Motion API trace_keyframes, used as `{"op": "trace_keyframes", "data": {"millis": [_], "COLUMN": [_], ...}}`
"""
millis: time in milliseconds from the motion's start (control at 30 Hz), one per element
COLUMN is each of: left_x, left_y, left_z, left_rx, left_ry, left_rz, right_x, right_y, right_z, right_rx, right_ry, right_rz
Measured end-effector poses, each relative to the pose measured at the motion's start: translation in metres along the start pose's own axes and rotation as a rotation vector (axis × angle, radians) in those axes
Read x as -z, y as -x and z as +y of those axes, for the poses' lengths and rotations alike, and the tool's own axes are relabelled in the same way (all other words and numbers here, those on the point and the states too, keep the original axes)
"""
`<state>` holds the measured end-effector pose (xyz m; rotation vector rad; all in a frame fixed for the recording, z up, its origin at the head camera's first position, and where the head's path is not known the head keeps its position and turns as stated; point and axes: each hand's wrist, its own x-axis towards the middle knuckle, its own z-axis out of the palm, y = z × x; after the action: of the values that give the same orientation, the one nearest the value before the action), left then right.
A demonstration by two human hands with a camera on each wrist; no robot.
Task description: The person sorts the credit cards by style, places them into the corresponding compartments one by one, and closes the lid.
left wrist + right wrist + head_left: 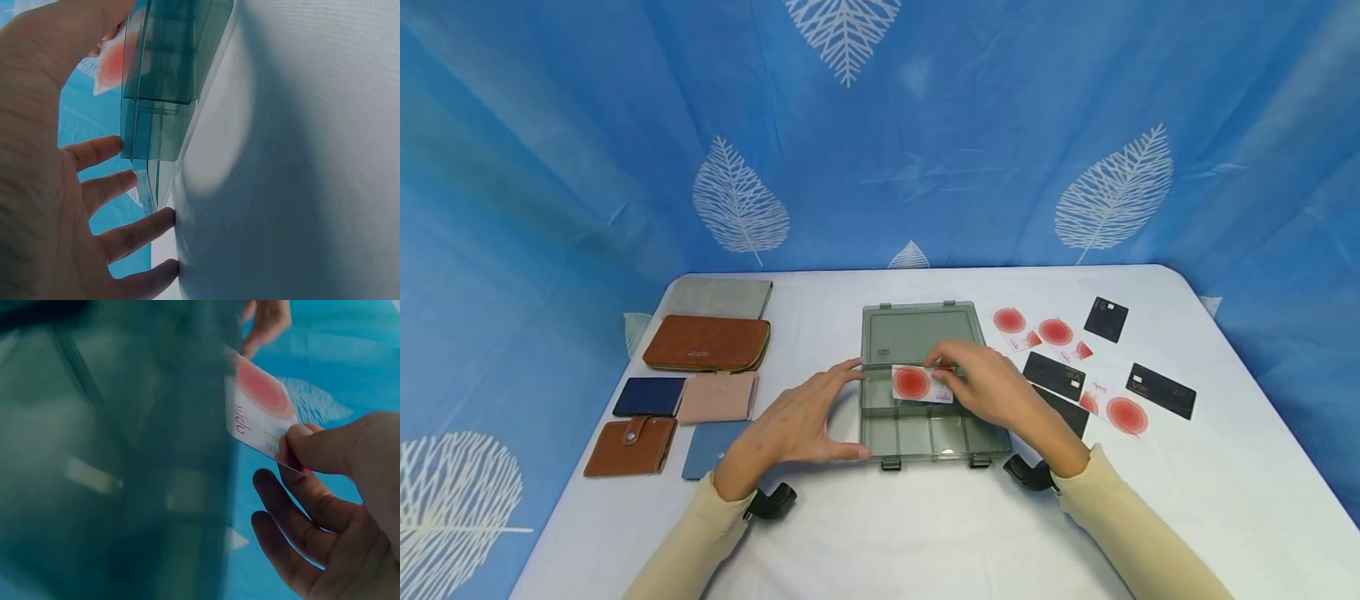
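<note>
A translucent grey-green compartment box [917, 446] lies on the table with its lid [917, 332] laid back. Over its compartments, my right hand [992, 385] pinches a white card with a red circle [912, 383] by one end, between thumb and fingers. In the right wrist view the card [259, 394] is tilted, and the thumb presses on its corner. At the box's left side is my left hand [801, 421], fingers spread and fairly straight. Its thumb is at the near left corner; an index fingertip is by the left edge. The left wrist view shows the box wall [156, 125] beside the fingers.
Right of the box lie several cards, among them a red-and-white one [1126, 415] and a black one [1161, 392]. Wallets are grouped at the left, including a brown one [703, 343], a pink one [718, 397] and a light blue one [711, 446].
</note>
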<state>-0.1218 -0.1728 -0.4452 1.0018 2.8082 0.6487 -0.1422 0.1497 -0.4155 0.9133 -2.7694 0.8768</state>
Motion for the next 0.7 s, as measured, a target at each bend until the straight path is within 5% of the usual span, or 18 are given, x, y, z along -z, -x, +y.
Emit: {"op": "trace_keyframes", "data": {"millis": [700], "left_x": [-0.003], "left_y": [0.000], "left_z": [-0.004], "left_rx": [0.035], "left_ry": [0.005], "left_rz": [-0.016], "right_x": [-0.034], "right_y": [0.003], "right_z": [-0.016], "right_rx": [0.020], "right_ry": [0.109], "right_rz": [-0.033]}}
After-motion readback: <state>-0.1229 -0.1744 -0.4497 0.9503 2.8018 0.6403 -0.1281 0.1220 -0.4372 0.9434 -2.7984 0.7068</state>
